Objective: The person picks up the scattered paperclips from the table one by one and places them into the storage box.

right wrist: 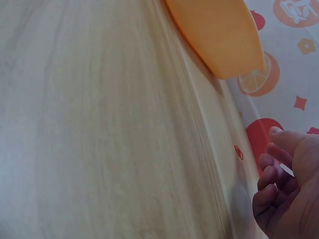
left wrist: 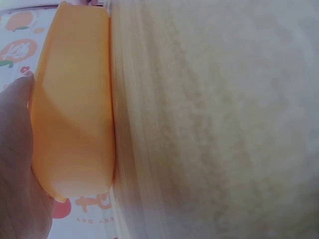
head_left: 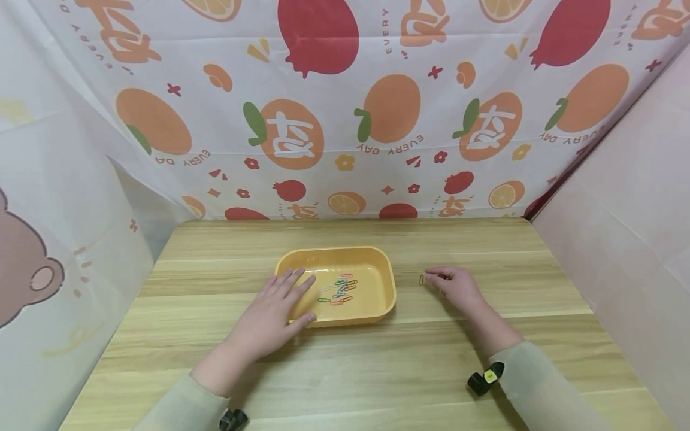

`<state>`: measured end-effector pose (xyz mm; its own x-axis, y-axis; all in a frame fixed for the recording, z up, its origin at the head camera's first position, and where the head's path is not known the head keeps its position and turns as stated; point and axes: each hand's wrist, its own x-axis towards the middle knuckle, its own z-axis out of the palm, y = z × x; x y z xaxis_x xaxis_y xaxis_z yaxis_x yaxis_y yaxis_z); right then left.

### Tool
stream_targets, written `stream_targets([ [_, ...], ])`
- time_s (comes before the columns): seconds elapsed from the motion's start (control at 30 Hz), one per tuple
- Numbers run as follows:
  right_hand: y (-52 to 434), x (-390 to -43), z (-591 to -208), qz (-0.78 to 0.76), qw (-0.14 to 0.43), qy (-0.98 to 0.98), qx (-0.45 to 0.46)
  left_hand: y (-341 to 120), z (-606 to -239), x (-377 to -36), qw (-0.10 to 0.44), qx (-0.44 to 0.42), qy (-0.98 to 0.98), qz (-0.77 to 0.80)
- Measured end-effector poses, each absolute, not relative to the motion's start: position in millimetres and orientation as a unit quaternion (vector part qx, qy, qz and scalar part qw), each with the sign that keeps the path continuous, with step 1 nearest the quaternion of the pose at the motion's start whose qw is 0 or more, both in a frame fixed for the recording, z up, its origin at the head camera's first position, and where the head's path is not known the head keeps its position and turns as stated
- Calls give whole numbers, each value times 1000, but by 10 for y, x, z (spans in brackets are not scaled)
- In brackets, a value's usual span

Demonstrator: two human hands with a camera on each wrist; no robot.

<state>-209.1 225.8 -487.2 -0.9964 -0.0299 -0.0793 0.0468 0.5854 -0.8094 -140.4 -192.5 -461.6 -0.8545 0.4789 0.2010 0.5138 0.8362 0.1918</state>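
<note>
A shallow yellow plastic tray [head_left: 377,317] sits on the wooden table with several small coloured paper clips [head_left: 341,288] inside, mostly in a loose heap. My left hand [head_left: 272,314] rests over the tray's left end, its fingers stretched over the rim and the thumb along the near side. To the right of the tray, a single red paper clip [head_left: 421,279] is just beyond the fingertips of my right hand [head_left: 455,288]. The right wrist view shows this red clip [right wrist: 239,152] apart from the loosely bent fingers. Nothing is visible in that hand.
The wooden tabletop [head_left: 345,377] extends around the tray. A fruit-printed cloth [head_left: 345,179] hangs along the back edge, with pale cloth at both sides. Each wrist carries a small black camera, the right one [head_left: 480,382] beside the sleeve.
</note>
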Motion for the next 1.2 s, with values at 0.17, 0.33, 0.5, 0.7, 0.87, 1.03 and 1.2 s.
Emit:
stream_targets([
  [0.17,2216,-2092,-4912,-419,32,907,10,-1922,-4626,-1407,72,-259,-956,-117],
  [0.33,2166,-2101,-4932,-370,21,928,15,-1919,-4630,-1409,73,-259,-956,-117],
  [0.5,2122,-2117,-4936,-331,17,943,20,-1919,-4631,-1405,72,-258,-956,-117],
  [0.7,2088,-2153,-4964,-297,8,955,19,-1927,-4629,-1393,72,-257,-957,-114],
  [0.87,2064,-2156,-4954,-281,1,960,15,-1923,-4629,-1397,67,-256,-957,-115],
  [1.03,2041,-2157,-4918,-272,0,962,3,-1918,-4623,-1398,65,-256,-958,-113],
  [1.2,2031,-2164,-4909,-265,5,964,-4,-1915,-4622,-1403,65,-255,-958,-111],
])
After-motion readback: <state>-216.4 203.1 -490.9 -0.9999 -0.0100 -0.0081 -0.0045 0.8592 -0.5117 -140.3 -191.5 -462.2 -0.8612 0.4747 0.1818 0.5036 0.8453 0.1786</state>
